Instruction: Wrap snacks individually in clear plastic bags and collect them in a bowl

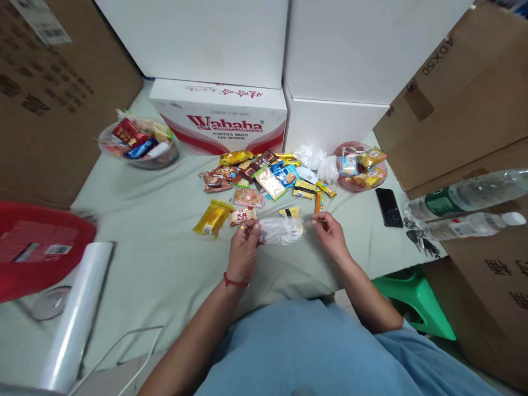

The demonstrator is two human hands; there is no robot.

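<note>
My left hand (pixel 243 247), with a ring and a red cord bracelet, pinches the left end of a crumpled clear plastic bag (pixel 282 231). Just past the bag's right end is my right hand (pixel 331 236), thumb and fingertips pressed together; what they hold, if anything, is too small to make out. A narrow yellow stick packet (pixel 319 202) lies just beyond those fingertips. Near my left hand are a yellow snack packet (pixel 212 218) and a white-and-red packet (pixel 242 216). Behind the bag, a small yellow packet (pixel 289 212) lies in front of a heap of wrapped snacks (pixel 270 181).
A bowl of snacks (pixel 159 160) stands back left, a pink dish (pixel 348 184) with packets back right. White boxes (pixel 223 118) line the back. A phone (pixel 389 208), keys (pixel 423 242) and bottles (pixel 474 192) lie right; a plastic roll (pixel 78 319) and red container (pixel 37 220) left.
</note>
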